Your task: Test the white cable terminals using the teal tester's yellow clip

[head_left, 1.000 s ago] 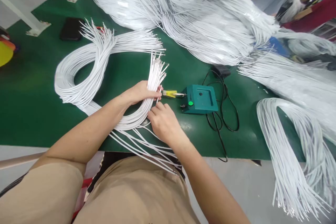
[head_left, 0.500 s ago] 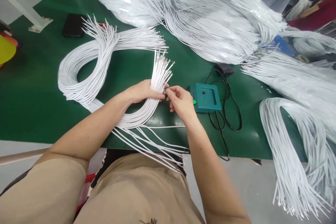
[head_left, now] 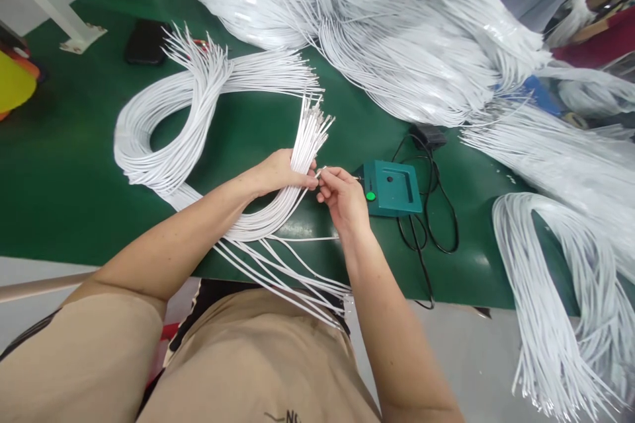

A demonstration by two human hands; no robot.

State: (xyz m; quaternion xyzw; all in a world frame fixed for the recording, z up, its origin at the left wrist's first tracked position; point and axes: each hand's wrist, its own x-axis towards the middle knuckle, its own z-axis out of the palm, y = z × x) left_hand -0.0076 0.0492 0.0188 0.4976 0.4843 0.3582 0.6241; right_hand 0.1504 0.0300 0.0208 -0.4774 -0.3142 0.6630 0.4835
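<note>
My left hand (head_left: 278, 170) is closed round a thick bundle of white cables (head_left: 270, 223), which bends upward, its tipped ends fanning out above the thumb. Just right of it, my right hand (head_left: 347, 197) is closed in a pinch on the end of a single white cable (head_left: 321, 172). Thumb and fingertips hide part of that end. A few loose cables (head_left: 292, 281) trail below the bundle toward my lap. Beside my right hand stands a small teal box (head_left: 378, 206) with a lit green button and a recessed top.
A coiled cable bundle (head_left: 131, 139) lies left on the green table (head_left: 64, 211). Large cable heaps (head_left: 407, 39) fill the back, and another bundle (head_left: 520, 264) hangs over the right edge. Black cords (head_left: 454, 225), a dark case (head_left: 145, 43) and metal posts (head_left: 82, 33) stand around. Co-workers' arms show far right.
My right hand has turned slightly, and a white cable end now shows at its fingertips. The green button is more exposed. My left hand keeps its hold; the view has shifted a little.
</note>
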